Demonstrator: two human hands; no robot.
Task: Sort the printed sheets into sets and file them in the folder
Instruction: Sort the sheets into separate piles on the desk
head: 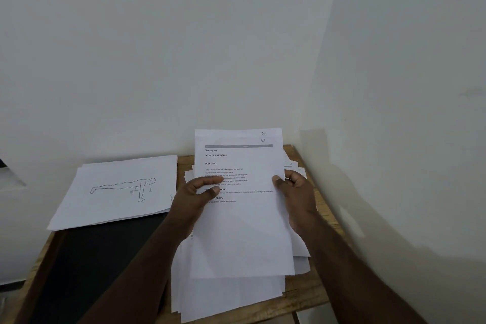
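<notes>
Bench (310, 294): wooden, carrying a dark folder (105, 258) at left.
Loose pile (231, 297): unsorted sheets, light, limp, apt to slide.
Sorted set (118, 192): drawing on top, resting on the folder's far end.
Held sheets (242, 218): raised over the pile; floppy, best held at side edges.
Left hand (194, 200): pinches the left edge.
Right hand (297, 192): grips the right edge.

Sheets (242, 231): thin matt white paper, black print. Table (307, 294): brown wood, visible grain. Folder (100, 258): black, matt. Wall (236, 47): smooth matt paint.
</notes>
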